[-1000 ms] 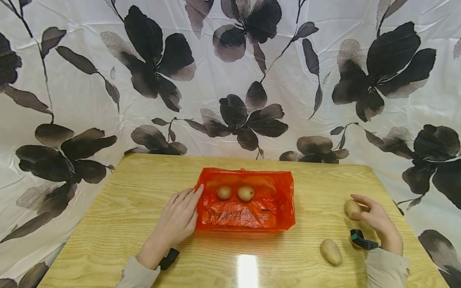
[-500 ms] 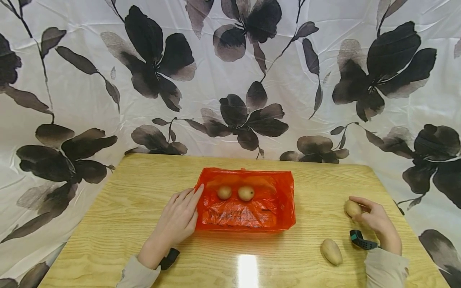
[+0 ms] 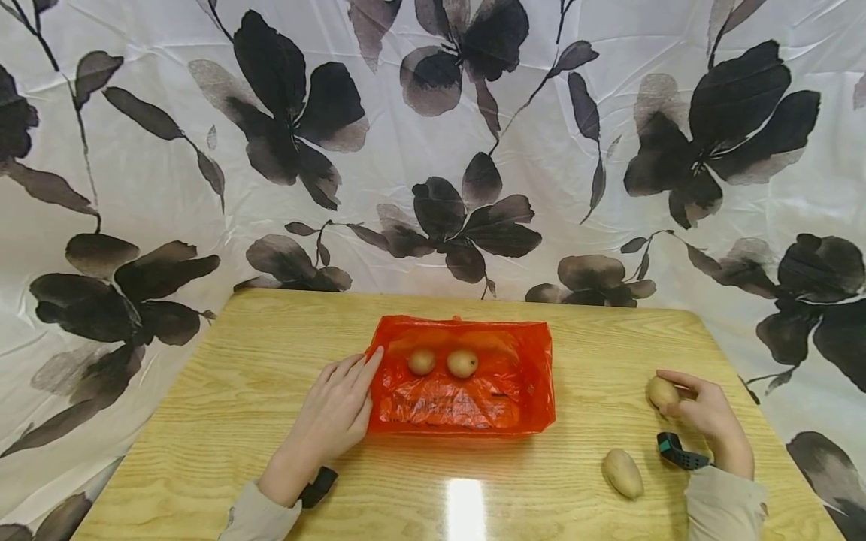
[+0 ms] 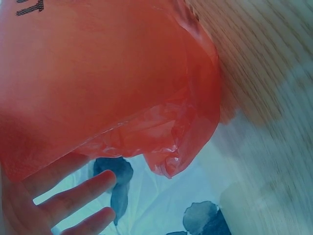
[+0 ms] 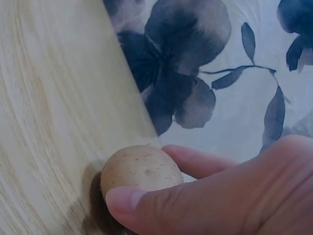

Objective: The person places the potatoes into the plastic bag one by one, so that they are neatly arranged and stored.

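A red plastic bag (image 3: 440, 413) lies mouth up on the table, with two potatoes (image 3: 462, 364) inside. My left hand (image 3: 334, 409) rests against the bag's left side, its fingers fairly straight. In the left wrist view, several spread fingers (image 4: 80, 193) show beside the red plastic; the thumb is hidden. At the table's right side, my right hand (image 3: 710, 417) grips a potato (image 5: 139, 166) between thumb and fingers. That potato appears to be still on the tabletop. Another potato (image 3: 622, 473) lies nearer to me, left of the right wrist.
The light wood table (image 3: 271, 338) ends at a back edge and a slanting right edge, close to the gripped potato. White cloth with dark flowers (image 3: 440, 218) hangs behind it. A black band with a small device (image 3: 679, 451) is on the right wrist.
My right hand has shifted slightly left, and its fingers and thumb have settled round the potato. The left hand, the bag and the other potatoes look the same.
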The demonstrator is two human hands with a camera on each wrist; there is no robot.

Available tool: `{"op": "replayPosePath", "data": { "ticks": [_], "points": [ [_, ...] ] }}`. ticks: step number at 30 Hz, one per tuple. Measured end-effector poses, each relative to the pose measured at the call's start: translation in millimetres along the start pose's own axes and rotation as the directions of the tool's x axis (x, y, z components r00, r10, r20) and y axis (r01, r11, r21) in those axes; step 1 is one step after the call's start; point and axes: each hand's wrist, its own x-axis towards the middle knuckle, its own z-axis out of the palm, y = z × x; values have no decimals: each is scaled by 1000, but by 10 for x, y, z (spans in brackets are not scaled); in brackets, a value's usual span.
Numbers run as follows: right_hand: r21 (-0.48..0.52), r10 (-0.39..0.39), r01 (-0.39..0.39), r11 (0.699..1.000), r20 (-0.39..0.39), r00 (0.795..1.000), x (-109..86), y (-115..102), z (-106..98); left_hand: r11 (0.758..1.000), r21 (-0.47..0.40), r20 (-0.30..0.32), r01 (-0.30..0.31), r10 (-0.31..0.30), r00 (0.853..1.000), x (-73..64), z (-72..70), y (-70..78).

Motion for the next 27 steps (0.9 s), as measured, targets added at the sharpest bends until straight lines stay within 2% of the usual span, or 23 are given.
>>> {"op": "replayPosePath", "data": {
  "ticks": [6,14,19,27],
  "points": [
    [-1,-17,17,1000,-17,1000,-7,-22,-15,1000,-1,-2,-2,2,1000,0,2,-5],
    [-38,-90,88,995,-54,994,-19,-105,-46,1000,1,8,1,-1,1000,-7,5,1],
    [-11,-108,108,994,-50,993,-26,-191,-53,1000,1,2,3,-3,1000,-16,10,-6],
    [14,-158,160,987,-91,983,-32,-339,-49,1000,-5,4,-2,2,1000,-5,7,-9]
  ]
}}
